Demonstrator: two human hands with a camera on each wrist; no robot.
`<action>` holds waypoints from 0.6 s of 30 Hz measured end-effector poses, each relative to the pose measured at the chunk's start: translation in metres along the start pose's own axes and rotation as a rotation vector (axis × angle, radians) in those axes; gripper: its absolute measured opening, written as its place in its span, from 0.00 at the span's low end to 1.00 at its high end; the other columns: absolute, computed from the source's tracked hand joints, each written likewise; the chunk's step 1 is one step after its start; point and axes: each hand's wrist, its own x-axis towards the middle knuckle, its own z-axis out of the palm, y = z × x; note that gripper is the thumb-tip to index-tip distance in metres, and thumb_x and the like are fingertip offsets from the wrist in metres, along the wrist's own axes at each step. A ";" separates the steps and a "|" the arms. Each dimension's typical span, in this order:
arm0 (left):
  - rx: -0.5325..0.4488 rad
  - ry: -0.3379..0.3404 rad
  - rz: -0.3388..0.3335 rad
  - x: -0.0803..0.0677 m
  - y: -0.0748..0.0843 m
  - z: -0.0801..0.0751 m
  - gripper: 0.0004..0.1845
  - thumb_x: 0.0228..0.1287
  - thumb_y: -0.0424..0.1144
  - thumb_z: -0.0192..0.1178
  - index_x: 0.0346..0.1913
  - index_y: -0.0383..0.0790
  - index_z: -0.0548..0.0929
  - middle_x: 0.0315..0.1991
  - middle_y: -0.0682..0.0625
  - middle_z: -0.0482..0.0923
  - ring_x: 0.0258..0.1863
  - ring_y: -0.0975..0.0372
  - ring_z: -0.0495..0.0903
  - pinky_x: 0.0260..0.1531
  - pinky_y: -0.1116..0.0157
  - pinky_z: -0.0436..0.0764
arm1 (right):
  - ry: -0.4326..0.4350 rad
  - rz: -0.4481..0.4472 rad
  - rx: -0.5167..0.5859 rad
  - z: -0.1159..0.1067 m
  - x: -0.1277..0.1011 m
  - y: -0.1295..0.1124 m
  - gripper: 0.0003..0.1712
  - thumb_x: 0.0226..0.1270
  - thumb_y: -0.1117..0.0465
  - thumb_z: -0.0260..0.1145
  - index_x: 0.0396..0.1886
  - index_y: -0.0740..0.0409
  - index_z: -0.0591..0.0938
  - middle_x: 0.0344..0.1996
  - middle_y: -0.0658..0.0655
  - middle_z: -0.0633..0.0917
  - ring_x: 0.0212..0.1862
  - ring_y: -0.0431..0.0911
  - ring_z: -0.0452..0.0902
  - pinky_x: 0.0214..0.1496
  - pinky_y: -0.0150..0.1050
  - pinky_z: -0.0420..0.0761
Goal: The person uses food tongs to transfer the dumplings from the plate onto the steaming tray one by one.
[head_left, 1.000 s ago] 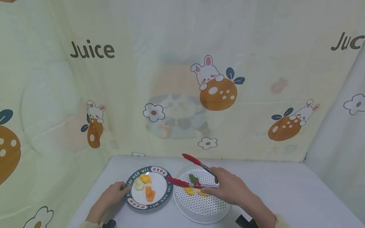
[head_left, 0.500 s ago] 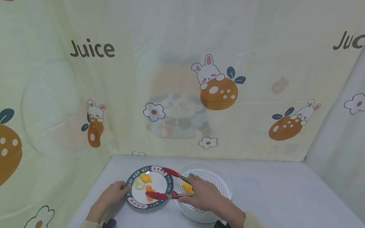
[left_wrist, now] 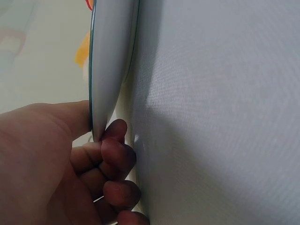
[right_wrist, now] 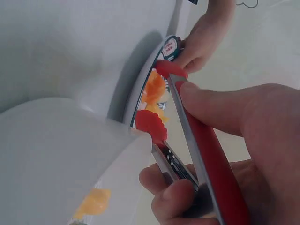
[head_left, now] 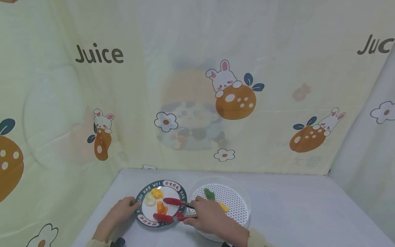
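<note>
My left hand (head_left: pixel 124 210) pinches the left rim of a round plate (head_left: pixel 149 222) with a dark patterned border, thumb on top and fingers beneath. In the left wrist view the plate's edge (left_wrist: pixel 110 61) runs between thumb and fingers. On the plate lie an orange piece (head_left: pixel 160 207), a yellow piece (head_left: pixel 157 193) and a pale piece (head_left: pixel 150 199). My right hand (head_left: pixel 213 216) grips red-tipped metal tongs (head_left: pixel 163 218), arms spread apart. Their tips hang over the plate, one on either side of the orange piece, as the right wrist view also shows around the orange piece (right_wrist: pixel 153 87).
A round white strainer basket (head_left: pixel 237 192) with a perforated bottom stands right of the plate, partly under my right hand. In it lie a green piece (head_left: pixel 209 194) and a yellow piece (head_left: pixel 223 206). The white table (head_left: pixel 296 209) extends rightward; a printed curtain (head_left: pixel 271 137) hangs behind.
My right hand has carried the tongs left and toward me, from over the strainer basket to over the plate. The gap between the tong tips has narrowed. My left hand stays on the rim.
</note>
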 end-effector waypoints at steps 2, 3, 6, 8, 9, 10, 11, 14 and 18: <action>-0.001 -0.003 -0.002 0.000 0.000 0.000 0.17 0.73 0.48 0.57 0.42 0.35 0.82 0.28 0.48 0.77 0.31 0.59 0.75 0.33 0.60 0.78 | 0.012 -0.005 0.004 0.002 0.001 -0.001 0.32 0.57 0.34 0.71 0.52 0.50 0.85 0.36 0.47 0.81 0.32 0.41 0.71 0.36 0.37 0.78; -0.005 -0.006 -0.003 0.000 0.001 0.001 0.17 0.73 0.48 0.57 0.41 0.35 0.82 0.28 0.48 0.77 0.30 0.59 0.75 0.32 0.61 0.77 | 0.022 -0.012 0.002 0.003 0.001 -0.001 0.31 0.58 0.34 0.71 0.51 0.50 0.85 0.35 0.46 0.81 0.32 0.40 0.70 0.35 0.36 0.77; -0.010 -0.013 -0.004 0.000 0.001 0.001 0.16 0.73 0.48 0.57 0.41 0.35 0.81 0.28 0.48 0.76 0.30 0.58 0.74 0.32 0.61 0.76 | 0.045 -0.035 -0.001 0.006 0.001 -0.001 0.28 0.59 0.35 0.71 0.49 0.49 0.86 0.33 0.44 0.81 0.32 0.39 0.69 0.34 0.34 0.75; -0.012 -0.014 -0.007 -0.001 0.002 0.000 0.16 0.73 0.48 0.57 0.39 0.36 0.81 0.27 0.48 0.76 0.30 0.59 0.74 0.31 0.62 0.75 | 0.052 -0.045 0.002 0.007 0.002 -0.001 0.26 0.60 0.36 0.70 0.47 0.49 0.87 0.31 0.43 0.80 0.31 0.38 0.69 0.33 0.33 0.73; -0.014 -0.015 -0.009 -0.002 0.002 0.000 0.16 0.73 0.47 0.57 0.38 0.36 0.81 0.27 0.47 0.76 0.29 0.59 0.74 0.31 0.62 0.75 | 0.054 -0.048 0.003 0.008 0.002 -0.001 0.25 0.61 0.37 0.70 0.46 0.49 0.87 0.30 0.42 0.79 0.31 0.38 0.69 0.32 0.33 0.72; -0.015 -0.015 -0.010 -0.002 0.002 0.000 0.15 0.74 0.47 0.57 0.38 0.37 0.80 0.27 0.47 0.75 0.29 0.59 0.74 0.30 0.62 0.75 | 0.055 -0.048 0.007 0.008 0.002 -0.001 0.24 0.61 0.37 0.71 0.46 0.49 0.87 0.29 0.42 0.78 0.31 0.38 0.69 0.32 0.33 0.71; -0.015 -0.013 -0.011 -0.003 0.002 0.000 0.15 0.73 0.47 0.57 0.37 0.37 0.80 0.26 0.48 0.75 0.29 0.59 0.73 0.30 0.63 0.74 | 0.057 -0.049 0.007 0.008 0.001 0.000 0.24 0.61 0.38 0.71 0.46 0.49 0.87 0.28 0.42 0.77 0.30 0.38 0.68 0.31 0.33 0.70; -0.014 -0.008 -0.005 -0.004 0.003 0.000 0.15 0.73 0.47 0.57 0.35 0.38 0.79 0.26 0.48 0.75 0.28 0.59 0.73 0.29 0.63 0.73 | 0.063 -0.046 0.004 0.009 0.001 0.000 0.23 0.61 0.38 0.71 0.46 0.49 0.87 0.27 0.41 0.76 0.30 0.38 0.68 0.31 0.32 0.69; -0.012 0.001 0.006 -0.004 0.004 0.000 0.15 0.73 0.47 0.57 0.33 0.39 0.79 0.25 0.48 0.74 0.28 0.59 0.72 0.29 0.64 0.73 | 0.068 -0.044 0.003 0.009 0.001 0.001 0.24 0.61 0.38 0.71 0.47 0.49 0.87 0.27 0.42 0.76 0.30 0.38 0.68 0.31 0.32 0.70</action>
